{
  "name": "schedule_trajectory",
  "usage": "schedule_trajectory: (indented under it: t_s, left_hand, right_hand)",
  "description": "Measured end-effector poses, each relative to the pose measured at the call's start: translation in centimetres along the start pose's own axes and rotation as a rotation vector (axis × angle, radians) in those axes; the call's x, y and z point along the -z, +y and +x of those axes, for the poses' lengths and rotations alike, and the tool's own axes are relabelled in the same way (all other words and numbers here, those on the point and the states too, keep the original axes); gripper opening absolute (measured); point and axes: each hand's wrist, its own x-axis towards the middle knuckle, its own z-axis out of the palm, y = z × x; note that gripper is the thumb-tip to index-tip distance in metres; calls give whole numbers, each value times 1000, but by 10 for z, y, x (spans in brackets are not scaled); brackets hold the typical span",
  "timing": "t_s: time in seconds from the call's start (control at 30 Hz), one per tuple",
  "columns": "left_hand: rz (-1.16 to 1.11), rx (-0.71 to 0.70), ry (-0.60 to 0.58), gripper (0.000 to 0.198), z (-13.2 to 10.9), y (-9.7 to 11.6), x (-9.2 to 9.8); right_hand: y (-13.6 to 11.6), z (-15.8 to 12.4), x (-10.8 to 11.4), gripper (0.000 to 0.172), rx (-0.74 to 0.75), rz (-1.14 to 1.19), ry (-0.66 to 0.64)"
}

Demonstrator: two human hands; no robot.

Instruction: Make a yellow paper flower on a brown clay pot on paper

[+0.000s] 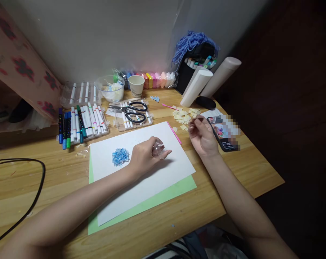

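Observation:
Over the white paper (pixel 141 187), my left hand (pixel 143 156) is closed around a small clear plastic thing (pixel 158 148), whose exact kind I cannot make out. A round patch of small blue bits (pixel 121 157) lies on the paper to the left of that hand. My right hand (pixel 204 140) is raised beside the paper's right edge with its fingers curled to the thumb; anything between the fingertips is too small to name. Just behind it lies a loose pile of pale yellow paper scraps (pixel 181 117). A green sheet (pixel 176 187) shows from under the white paper.
Black-handled scissors (pixel 138 117) rest on a case of markers. More markers (pixel 89 120) lie at the left. Behind stand a plastic bowl (pixel 111 91), a paper cup (pixel 136 85) and white tubes (pixel 197 87). A phone (pixel 220 135) lies right; a black cable (pixel 42 176) crosses the left.

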Motion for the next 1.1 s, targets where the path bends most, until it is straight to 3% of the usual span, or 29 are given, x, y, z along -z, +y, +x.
schedule_trajectory:
  t_s: [0.2, 0.37, 0.53, 0.67, 0.77, 0.9, 0.97, 1.1]
  left_hand:
    - [1, 40, -31, 36, 1, 0, 1]
    - [1, 35, -73, 29, 0, -3, 1]
    - [37, 22, -97, 22, -1, -5, 0]
    - [67, 11, -118, 21, -1, -3, -2]
    - [50, 34, -101, 29, 0, 0, -2]
    - [-18, 116, -86, 37, 2, 3, 0]
    - [-63, 138, -103, 35, 2, 3, 1]
    - [-108, 79, -109, 29, 5, 1, 4]
  right_hand:
    - [-2, -17, -7, 35, -61, -243, -502]
    - [-4, -30, -17, 24, 96, -414, -604]
    - [-11, -39, -25, 15, 289, -629, -613]
    - [-6, -40, -25, 9, 196, -634, -580]
    - [-4, -32, -19, 15, 93, -481, -476]
    - [-7, -12, -7, 24, 117, -205, -111]
    - [-8, -5, -3, 26, 54, -57, -8]
    - [-2, -5, -7, 24, -259, 176, -180]
